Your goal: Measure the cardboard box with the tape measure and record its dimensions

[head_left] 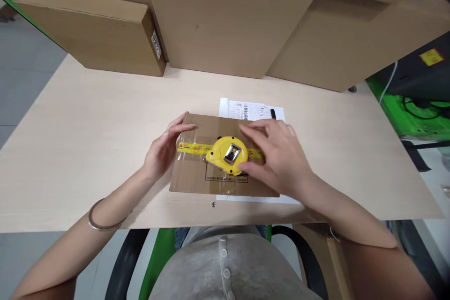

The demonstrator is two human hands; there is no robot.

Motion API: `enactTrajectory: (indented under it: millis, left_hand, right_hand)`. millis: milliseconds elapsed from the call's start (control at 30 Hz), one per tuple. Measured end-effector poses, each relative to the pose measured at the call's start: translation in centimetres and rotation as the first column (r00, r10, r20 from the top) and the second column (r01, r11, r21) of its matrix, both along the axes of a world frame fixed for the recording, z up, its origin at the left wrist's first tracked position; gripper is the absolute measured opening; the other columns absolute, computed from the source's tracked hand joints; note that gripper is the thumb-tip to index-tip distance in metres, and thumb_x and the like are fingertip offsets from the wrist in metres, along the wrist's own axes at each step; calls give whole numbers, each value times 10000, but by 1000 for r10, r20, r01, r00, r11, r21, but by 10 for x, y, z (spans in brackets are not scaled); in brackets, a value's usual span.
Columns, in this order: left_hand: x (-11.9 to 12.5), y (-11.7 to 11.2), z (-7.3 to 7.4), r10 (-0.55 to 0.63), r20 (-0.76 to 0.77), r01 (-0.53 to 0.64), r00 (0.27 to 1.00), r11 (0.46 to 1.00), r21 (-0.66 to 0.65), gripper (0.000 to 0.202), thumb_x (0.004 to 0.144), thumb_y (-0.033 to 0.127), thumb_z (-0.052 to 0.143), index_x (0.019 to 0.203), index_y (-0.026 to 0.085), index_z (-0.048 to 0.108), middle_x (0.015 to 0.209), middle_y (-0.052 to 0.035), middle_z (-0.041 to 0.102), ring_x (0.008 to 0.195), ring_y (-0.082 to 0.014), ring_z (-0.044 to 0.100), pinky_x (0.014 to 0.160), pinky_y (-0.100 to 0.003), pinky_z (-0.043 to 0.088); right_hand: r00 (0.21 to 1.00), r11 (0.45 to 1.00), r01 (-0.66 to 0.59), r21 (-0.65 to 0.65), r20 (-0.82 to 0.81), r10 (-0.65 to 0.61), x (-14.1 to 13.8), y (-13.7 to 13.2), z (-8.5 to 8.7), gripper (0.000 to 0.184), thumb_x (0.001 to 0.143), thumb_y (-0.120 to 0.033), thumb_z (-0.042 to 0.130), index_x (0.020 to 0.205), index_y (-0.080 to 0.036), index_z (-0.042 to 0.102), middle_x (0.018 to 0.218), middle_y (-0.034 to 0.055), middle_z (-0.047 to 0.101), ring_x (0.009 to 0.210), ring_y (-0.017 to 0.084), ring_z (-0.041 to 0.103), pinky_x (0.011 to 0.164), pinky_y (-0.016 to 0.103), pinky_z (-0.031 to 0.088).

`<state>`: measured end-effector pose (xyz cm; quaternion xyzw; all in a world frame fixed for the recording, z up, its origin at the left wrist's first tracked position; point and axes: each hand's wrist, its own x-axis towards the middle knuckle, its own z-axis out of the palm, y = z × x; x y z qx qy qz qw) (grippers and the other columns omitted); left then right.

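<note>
A flat brown cardboard box point(193, 178) lies near the table's front edge, with yellow tape printed in red across its top. On the box rests a yellow tape measure point(218, 155) with a shiny metal clip facing up. My left hand point(163, 147) holds the box by its left edge, one finger over the top and the others along the side. Over the right part of the box, my right hand point(277, 154) has thumb and fingers spread about the tape measure's right side. The thumb tip overlaps the measure's edge; whether it presses there I cannot tell.
Printed white sheets point(253, 110) stick out from under the box, with a black object point(273, 114) on them. Large cardboard boxes point(225, 18) stand along the back, and a smaller carton point(112, 42) at back left. Dark equipment and cables lie at right.
</note>
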<state>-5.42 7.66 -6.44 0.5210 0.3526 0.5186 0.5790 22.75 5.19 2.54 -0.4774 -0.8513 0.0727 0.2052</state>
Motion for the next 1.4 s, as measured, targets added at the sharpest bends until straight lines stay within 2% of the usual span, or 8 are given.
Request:
enactTrajectory:
  millis: [267, 400, 533, 700, 867, 1000, 1200, 1400]
  left_hand:
    - [0, -2, -7, 23, -40, -23, 999, 1000, 12, 527, 1002, 639, 348, 1099, 336, 768, 1486, 12, 579, 1513, -288, 369, 1259, -507, 297]
    - [0, -1, -11, 34, -23, -35, 999, 999, -38, 630, 974, 721, 320, 1155, 282, 734, 1430, -47, 620, 1471, -332, 423, 1208, -524, 371]
    - [-9, 4, -23, -37, -30, 36, 999, 999, -17, 592, 937, 714, 453, 1323, 306, 640, 1525, -53, 523, 1473, -349, 404, 1212, -539, 354]
    - [-21, 11, -29, -92, -192, 114, 977, 987, 109, 418, 889, 616, 627, 1226, 376, 693, 1514, -23, 483, 1535, -353, 264, 1274, -576, 199]
    - [-21, 13, -24, -117, -172, 137, 978, 984, 111, 369, 884, 554, 667, 1216, 397, 705, 1510, -29, 476, 1529, -352, 271, 1268, -576, 194]
    - [-22, 14, -22, -96, -175, 115, 980, 988, 105, 364, 872, 535, 686, 1196, 372, 722, 1493, -43, 505, 1523, -359, 291, 1269, -576, 185]
    - [-22, 14, -18, -46, -211, 72, 976, 990, 120, 372, 850, 534, 708, 1163, 335, 741, 1458, -65, 550, 1511, -366, 318, 1258, -597, 212]
    - [-26, 15, -21, -43, -222, 72, 974, 989, 126, 372, 882, 532, 670, 1192, 339, 743, 1507, -57, 533, 1498, -337, 364, 1254, -547, 254]
  right_hand:
    - [960, 962, -209, -174, -225, 168, -41, -4, -1, 486, 906, -529, 691, 1207, -167, 567, 1133, 118, 730, 970, 254, 703, 812, 384, 548]
    - [960, 943, -276, -188, -108, 260, -70, 12, 13, 477, 996, -466, 580, 1374, -185, 507, 1255, 110, 707, 1008, 256, 717, 778, 364, 556]
    - [949, 926, -310, -214, -7, 315, -81, 23, 17, 448, 1023, -393, 540, 1432, -219, 487, 1318, 88, 677, 820, 209, 713, 638, 331, 535]
    - [921, 910, -347, -226, -267, 285, -42, 20, 11, 404, 985, -391, 599, 1368, -276, 543, 1290, 77, 695, 1063, 244, 694, 829, 377, 587]
    - [963, 954, -22, -299, -261, -60, 43, -11, 9, 403, 901, -364, 726, 1290, -335, 624, 1234, 38, 717, 773, 171, 697, 642, 317, 567]
    - [922, 943, 169, -288, -293, -255, 100, -34, 2, 429, 822, -389, 800, 1227, -333, 669, 1174, 23, 734, 797, 182, 691, 663, 326, 578]
    - [901, 932, 170, -321, -332, -278, 105, -37, -6, 457, 817, -403, 796, 1248, -325, 664, 1230, 46, 717, 894, 227, 694, 737, 391, 588]
    - [963, 955, 139, -264, -187, -192, 90, -26, 24, 411, 871, -397, 733, 1270, -359, 644, 1180, 58, 731, 751, 226, 661, 607, 385, 528]
